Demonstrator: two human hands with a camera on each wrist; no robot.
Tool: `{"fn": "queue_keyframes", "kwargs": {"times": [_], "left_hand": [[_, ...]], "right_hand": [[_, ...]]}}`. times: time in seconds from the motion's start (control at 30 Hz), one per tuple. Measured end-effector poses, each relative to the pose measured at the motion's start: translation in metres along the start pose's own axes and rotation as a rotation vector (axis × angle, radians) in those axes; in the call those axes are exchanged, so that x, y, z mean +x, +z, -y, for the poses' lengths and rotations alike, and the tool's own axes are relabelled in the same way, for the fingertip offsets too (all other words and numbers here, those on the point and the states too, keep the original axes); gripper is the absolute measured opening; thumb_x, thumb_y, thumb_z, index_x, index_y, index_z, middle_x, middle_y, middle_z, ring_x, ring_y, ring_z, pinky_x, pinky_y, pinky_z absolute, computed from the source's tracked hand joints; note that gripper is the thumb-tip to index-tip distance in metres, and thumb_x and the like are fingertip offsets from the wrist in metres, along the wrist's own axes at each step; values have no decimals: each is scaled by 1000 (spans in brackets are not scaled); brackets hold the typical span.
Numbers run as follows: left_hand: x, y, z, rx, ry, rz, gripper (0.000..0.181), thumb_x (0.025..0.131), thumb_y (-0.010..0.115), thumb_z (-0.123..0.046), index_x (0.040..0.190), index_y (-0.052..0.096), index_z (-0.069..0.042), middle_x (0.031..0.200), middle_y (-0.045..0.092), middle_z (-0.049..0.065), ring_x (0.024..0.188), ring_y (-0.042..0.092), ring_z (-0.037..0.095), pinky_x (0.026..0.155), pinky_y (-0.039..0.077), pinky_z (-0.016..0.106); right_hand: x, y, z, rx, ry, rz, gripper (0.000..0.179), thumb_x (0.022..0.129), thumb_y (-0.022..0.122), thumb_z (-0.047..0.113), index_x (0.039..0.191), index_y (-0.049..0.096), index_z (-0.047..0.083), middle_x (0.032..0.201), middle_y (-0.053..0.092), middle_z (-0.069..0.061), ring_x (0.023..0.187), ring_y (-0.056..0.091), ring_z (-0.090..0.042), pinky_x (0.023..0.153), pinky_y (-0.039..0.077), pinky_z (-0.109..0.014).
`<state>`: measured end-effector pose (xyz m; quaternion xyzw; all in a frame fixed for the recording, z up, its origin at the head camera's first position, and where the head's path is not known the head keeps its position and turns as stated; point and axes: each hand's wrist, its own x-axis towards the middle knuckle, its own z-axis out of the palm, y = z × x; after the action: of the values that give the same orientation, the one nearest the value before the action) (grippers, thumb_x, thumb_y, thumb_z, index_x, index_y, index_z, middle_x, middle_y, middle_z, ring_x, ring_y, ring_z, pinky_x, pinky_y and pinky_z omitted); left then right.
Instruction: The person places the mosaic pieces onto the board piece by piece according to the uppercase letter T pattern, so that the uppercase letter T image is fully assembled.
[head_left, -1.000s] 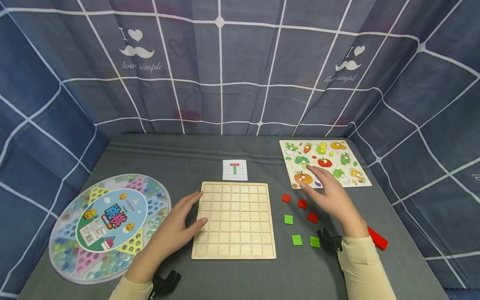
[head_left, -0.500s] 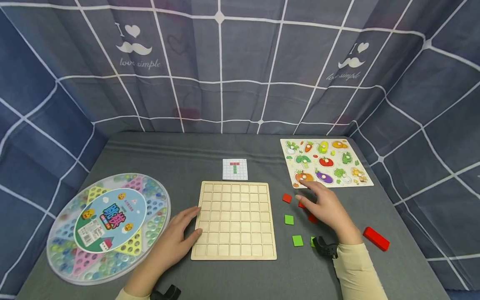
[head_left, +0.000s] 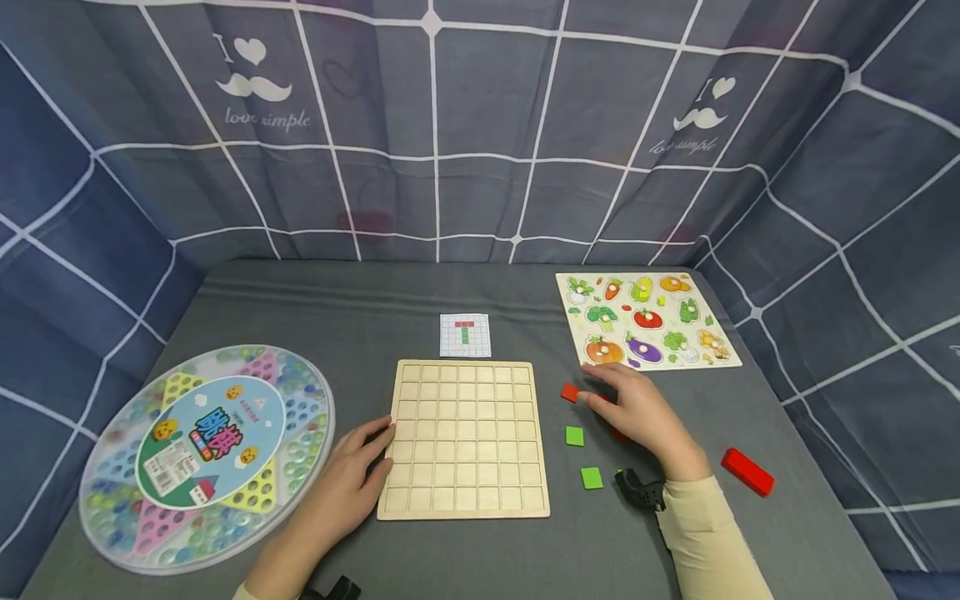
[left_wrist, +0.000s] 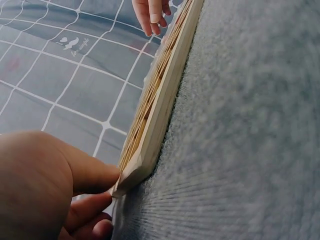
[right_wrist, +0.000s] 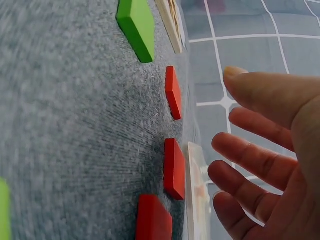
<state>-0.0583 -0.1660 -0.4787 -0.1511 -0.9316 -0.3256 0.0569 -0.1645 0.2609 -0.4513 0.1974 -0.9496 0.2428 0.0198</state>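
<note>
My left hand (head_left: 348, 479) touches the left edge of a wooden grid board (head_left: 462, 442) with its thumb and fingertips. In the left wrist view the thumb lies against the board's edge, near a corner. To the right, my right hand (head_left: 637, 412) hovers over small square tiles, its fingers spread and holding nothing. A red tile (head_left: 570, 392) lies just beside its fingertips; other red tiles are partly covered by the hand, and the right wrist view shows a red tile (right_wrist: 174, 169) below the fingers. Green tiles (head_left: 574, 436) lie nearer to me.
Behind the board lies a gridded card (head_left: 465, 335) with a red-and-green T pattern. A vegetable puzzle board (head_left: 577, 325) is at the back right, a red box-shaped block (head_left: 747, 472) at the right. A round Chinese checkers set (head_left: 300, 500) takes up the left.
My right hand has come down and toward me, from over the puzzle board to above the red tiles. My left hand has drawn back slightly to the board's left edge.
</note>
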Motion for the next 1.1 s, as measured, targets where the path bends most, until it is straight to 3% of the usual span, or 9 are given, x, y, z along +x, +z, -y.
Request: {"fn": "queue_keyframes", "kwargs": {"times": [0.23, 0.43, 0.67, 1.1], "left_hand": [[0, 0, 3, -5, 8, 2, 46, 94, 66, -7, 138, 55, 4, 145, 48, 15, 133, 41, 37, 102, 37, 55], [0, 1, 3, -3, -3, 15, 46, 95, 65, -8, 138, 55, 4, 146, 46, 15, 134, 40, 37, 103, 36, 55], [0, 1, 2, 1, -17, 14, 46, 95, 65, -7, 138, 55, 5, 146, 47, 14, 134, 40, 37, 104, 36, 55], [0, 1, 2, 7, -26, 15, 46, 95, 66, -8, 137, 56, 4, 146, 48, 13, 134, 41, 36, 104, 36, 54]], "right_hand": [[5, 3, 2, -17, -29, 19, 47, 88, 77, 29, 128, 67, 6, 128, 62, -13, 120, 55, -32, 102, 41, -53], [9, 8, 2, -60, -65, 29, 40, 87, 78, 28, 120, 72, 6, 117, 66, -13, 108, 61, -31, 95, 47, -50], [11, 13, 2, -94, -65, 39, 35, 86, 79, 31, 114, 75, 9, 105, 67, -6, 95, 63, -23, 85, 51, -45], [14, 16, 8, -138, -30, 37, 25, 85, 80, 28, 102, 79, 10, 94, 68, -2, 86, 63, -20, 77, 51, -41]]}}
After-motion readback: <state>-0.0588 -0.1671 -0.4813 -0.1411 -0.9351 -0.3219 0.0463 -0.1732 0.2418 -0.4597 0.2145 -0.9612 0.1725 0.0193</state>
